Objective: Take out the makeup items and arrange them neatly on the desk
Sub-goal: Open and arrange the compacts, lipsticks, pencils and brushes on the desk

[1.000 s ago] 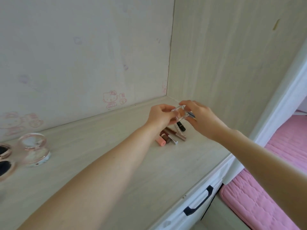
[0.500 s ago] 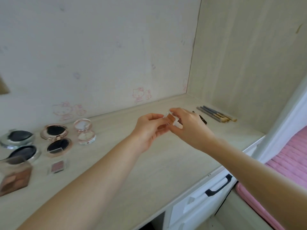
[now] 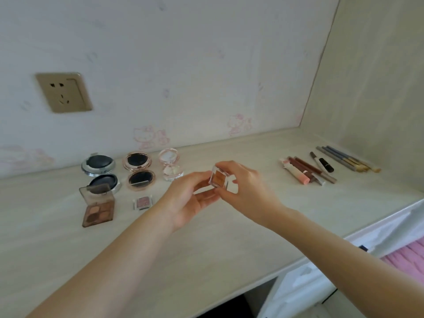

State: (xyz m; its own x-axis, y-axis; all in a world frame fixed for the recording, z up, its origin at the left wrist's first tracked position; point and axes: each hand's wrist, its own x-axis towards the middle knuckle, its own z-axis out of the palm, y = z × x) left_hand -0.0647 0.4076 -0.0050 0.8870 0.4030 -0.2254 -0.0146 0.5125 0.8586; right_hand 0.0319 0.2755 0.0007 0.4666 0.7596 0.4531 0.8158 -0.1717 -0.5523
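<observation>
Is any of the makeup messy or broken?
Nothing looks broken or spilled. The sticks and tubes on the right lie bunched and crossing rather than side by side. The brown palette sits a bit crooked. Both hands, left and right, hold a small clear case.

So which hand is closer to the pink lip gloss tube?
Right. The right hand is the one on the pink tube's side, though apart from it; the left hand is farther away, beyond the small clear case both hands hold.
</observation>
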